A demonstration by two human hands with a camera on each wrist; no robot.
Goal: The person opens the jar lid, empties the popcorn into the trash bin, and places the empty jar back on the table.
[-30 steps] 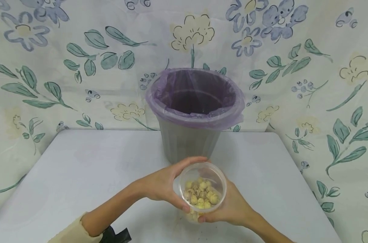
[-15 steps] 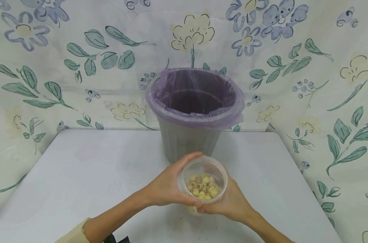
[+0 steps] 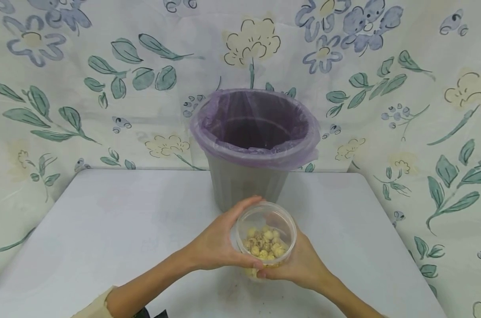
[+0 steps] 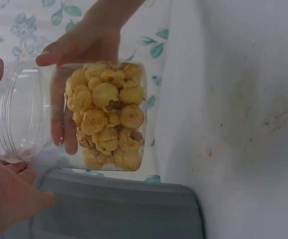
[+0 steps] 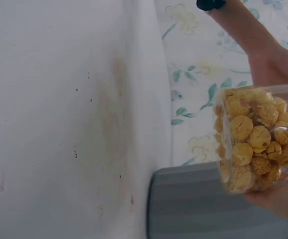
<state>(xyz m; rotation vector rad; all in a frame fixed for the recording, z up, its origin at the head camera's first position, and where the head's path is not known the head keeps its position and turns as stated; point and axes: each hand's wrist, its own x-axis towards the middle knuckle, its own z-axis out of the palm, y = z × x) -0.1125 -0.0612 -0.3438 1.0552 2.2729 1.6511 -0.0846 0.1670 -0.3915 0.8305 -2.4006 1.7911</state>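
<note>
Both hands hold a clear plastic jar [image 3: 266,212] in front of the bin in the head view. Its mouth is uncovered and faces up toward the head camera. Round yellow popcorn [image 4: 106,114] fills the lower part of the jar in the left wrist view. My left hand [image 3: 216,240] curls round the jar's left side near the rim, thumb at the front. From the right, my right hand [image 3: 304,260] grips the jar's side, with its thumb near the left thumb. Popcorn pieces [image 5: 258,139] also show through the jar wall in the right wrist view.
A grey bin [image 3: 248,185] lined with a purple bag [image 3: 256,157] stands on the white table [image 3: 137,212] just behind the jar. Small dark crumbs [image 5: 75,154] and faint stains mark the tabletop. A floral cloth [image 3: 145,110] hangs behind and at the sides.
The hands have moved the jar slightly up the head view, toward the bin, mostly in the first half second. The jar now leans a little differently, and the bin has stayed put.
</note>
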